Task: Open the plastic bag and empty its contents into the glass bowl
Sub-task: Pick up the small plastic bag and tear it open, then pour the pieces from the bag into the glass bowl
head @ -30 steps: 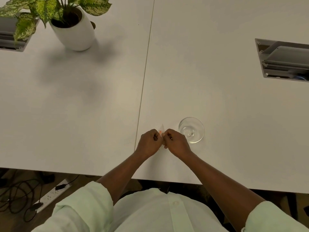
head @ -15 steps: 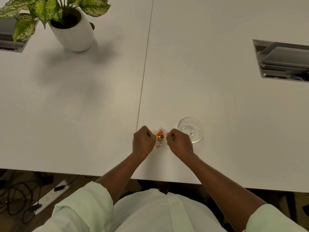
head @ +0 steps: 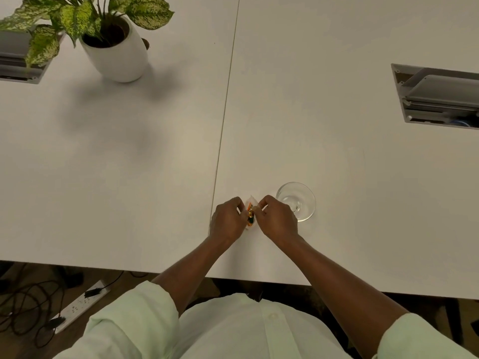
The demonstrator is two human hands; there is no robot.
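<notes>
Left hand (head: 227,221) and right hand (head: 277,219) both pinched on the small plastic bag (head: 250,213), near the table's (head: 337,151) front edge. Glass bowl (head: 298,200) empty, just beside the right hand.

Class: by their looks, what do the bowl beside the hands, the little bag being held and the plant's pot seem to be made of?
Bowl: clear glass, as the table shows through it and the rim glints.
Bag: thin clear plastic film, it seems; orange and green contents show through.
Pot: smooth white, probably glazed ceramic, though plastic is possible.
</notes>
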